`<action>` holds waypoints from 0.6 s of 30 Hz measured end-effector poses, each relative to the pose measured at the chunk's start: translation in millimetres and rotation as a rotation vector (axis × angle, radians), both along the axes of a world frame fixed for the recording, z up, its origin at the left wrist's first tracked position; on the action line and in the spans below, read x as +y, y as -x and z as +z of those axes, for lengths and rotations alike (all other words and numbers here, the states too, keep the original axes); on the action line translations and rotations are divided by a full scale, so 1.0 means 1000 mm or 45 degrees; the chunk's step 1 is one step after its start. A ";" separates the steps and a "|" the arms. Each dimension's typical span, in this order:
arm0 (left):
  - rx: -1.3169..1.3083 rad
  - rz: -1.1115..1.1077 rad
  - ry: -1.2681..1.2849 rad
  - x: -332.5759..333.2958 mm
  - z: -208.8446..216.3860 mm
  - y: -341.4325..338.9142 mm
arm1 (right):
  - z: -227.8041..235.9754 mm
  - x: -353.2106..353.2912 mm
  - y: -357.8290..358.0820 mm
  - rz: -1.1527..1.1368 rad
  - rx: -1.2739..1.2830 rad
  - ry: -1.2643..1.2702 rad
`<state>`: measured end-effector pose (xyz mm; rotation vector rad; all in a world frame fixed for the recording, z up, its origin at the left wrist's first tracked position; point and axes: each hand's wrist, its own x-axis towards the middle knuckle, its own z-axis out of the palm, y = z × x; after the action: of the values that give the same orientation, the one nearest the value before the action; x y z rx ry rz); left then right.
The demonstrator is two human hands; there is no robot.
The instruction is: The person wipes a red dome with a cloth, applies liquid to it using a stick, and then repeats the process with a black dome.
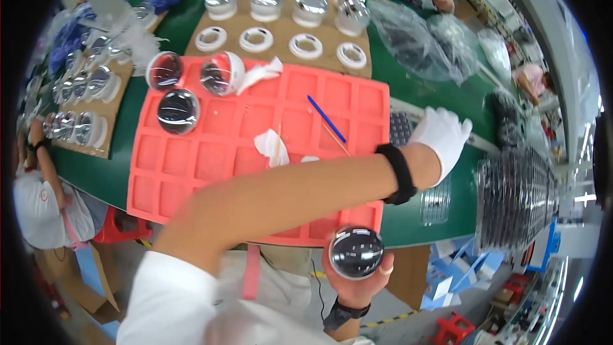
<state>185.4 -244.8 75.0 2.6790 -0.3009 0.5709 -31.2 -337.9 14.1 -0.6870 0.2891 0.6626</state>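
Note:
My left arm, with a black wristband, reaches across the red tray to the right. My left hand (440, 139), in a white glove, is over the table just beyond the tray's right edge. Its fingers are somewhat apart and nothing shows in them. Beside it are a dark gridded tray (400, 129) and a stack of clear plastic pieces (435, 201). My right hand (355, 286), palm up, holds a glossy black dome (356, 253) at the tray's near edge. A white cover is on one of its fingers.
The red compartment tray (211, 147) bears a black dome (178, 112), two domes with white shells, a blue stick (326, 119), thin swabs and white wipes. Behind it, cardboard (230, 54) carries white rings and clear domes. A tall stack of clear trays (516, 198) stands right. Co-workers sit nearby.

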 end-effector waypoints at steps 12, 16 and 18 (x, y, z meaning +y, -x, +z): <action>0.302 -0.293 0.860 0.134 -0.006 0.233 | -0.029 0.013 -0.005 0.194 -0.207 -0.351; 0.091 -0.257 0.852 0.126 -0.027 0.258 | -0.007 0.046 -0.003 0.136 -0.165 -0.046; 0.037 -0.200 0.909 0.127 -0.030 0.261 | -0.014 0.050 -0.001 0.186 -0.180 -0.041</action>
<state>-75.2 -117.4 44.6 1.9554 -0.2378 0.4748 -30.1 -287.9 0.0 -0.7254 0.0982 0.7521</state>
